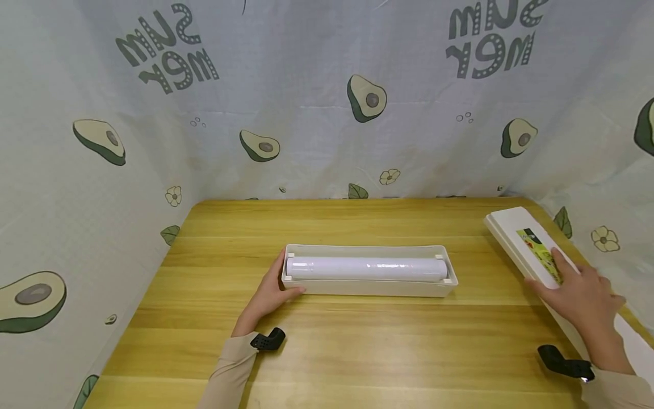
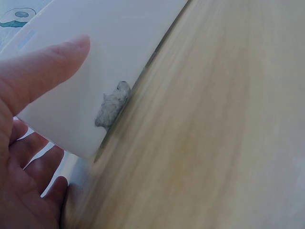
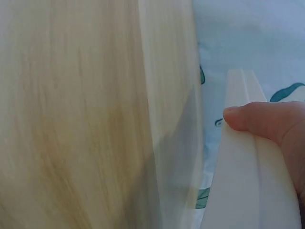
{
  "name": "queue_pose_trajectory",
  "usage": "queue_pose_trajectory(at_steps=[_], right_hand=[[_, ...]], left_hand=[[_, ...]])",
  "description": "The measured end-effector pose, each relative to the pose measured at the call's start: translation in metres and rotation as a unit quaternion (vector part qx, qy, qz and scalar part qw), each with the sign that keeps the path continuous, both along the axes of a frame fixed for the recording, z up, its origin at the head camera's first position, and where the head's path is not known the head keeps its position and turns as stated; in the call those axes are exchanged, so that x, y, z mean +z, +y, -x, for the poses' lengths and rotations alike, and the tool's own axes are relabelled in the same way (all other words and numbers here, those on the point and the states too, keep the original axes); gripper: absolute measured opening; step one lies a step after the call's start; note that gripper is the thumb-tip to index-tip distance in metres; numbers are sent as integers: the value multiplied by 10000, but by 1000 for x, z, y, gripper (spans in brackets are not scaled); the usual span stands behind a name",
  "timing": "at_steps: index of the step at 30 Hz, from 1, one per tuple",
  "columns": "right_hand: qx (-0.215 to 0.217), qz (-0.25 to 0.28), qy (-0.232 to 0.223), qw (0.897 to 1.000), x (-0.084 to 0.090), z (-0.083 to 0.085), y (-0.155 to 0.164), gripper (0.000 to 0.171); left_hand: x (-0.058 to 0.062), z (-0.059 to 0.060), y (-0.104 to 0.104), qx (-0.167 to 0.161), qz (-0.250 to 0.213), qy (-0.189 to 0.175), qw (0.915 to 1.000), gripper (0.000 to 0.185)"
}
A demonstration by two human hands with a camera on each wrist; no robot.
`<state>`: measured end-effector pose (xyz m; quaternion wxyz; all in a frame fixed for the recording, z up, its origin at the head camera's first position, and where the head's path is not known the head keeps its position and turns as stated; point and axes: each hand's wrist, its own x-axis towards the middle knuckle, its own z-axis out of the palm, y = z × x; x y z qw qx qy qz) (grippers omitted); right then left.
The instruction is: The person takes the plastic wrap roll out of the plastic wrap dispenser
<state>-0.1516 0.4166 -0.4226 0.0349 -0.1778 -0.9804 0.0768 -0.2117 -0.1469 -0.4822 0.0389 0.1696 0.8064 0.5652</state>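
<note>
A long white plastic wrap dispenser box [image 1: 368, 288] lies open-topped on the table, with a clear, glossy roll of cling film [image 1: 365, 268] inside it. My left hand [image 1: 265, 295] holds the box's left end. In the left wrist view its thumb [image 2: 62, 59] lies on the side wall, near a torn grey patch [image 2: 113, 105], and its other fingers are round the end. At the table's right side, my right hand [image 1: 585, 295] grips the long white lid [image 1: 511, 218], which slants toward me and bears a green and yellow label [image 1: 533, 244]. The right thumb [image 3: 257, 117] is on the lid's edge.
The wooden table [image 1: 388, 352] carries both pieces. Behind it and along both sides hangs a pale curtain [image 1: 306, 68] printed with avocados. The lid overlaps the table's right edge in the head view. A black wrist camera [image 1: 269, 339] sits on the left sleeve.
</note>
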Motion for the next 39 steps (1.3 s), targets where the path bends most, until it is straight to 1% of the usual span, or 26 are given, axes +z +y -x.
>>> queue_pose_trajectory(at_steps=[3, 10, 16, 19, 22, 25, 30, 34, 39], right_hand=[[-43, 9, -37, 10000, -1, -1, 3, 104], [-114, 170, -20, 9998, -4, 0, 12, 103], [-359, 223, -260, 9988, -10, 0, 28, 105], [-460, 224, -325, 9982, -13, -2, 35, 105], [-510, 263, -360, 9977, -14, -5, 38, 104], [-530, 279, -437, 9972, -14, -8, 39, 103], [-599, 367, -571, 9959, -17, -11, 46, 106], [-675, 427, -558, 9952, -18, -11, 49, 104], [-693, 362, -598, 9951, -22, -12, 54, 103]], left_hand=[[0, 0, 0, 52, 51, -37, 10000, 102], [2, -1, -2, 32, 23, -14, 10000, 102], [1, 0, 0, -23, 78, 61, 9999, 102], [1, -1, 3, -25, 50, -11, 10000, 102], [0, -1, 4, -28, -11, -43, 10000, 103], [-1, -1, 3, -36, 36, -19, 10000, 103], [-2, -1, 3, -14, 48, -42, 10000, 103], [-2, 0, 2, 17, 23, -54, 10000, 102], [-1, -1, 1, 31, 76, -29, 10000, 102]])
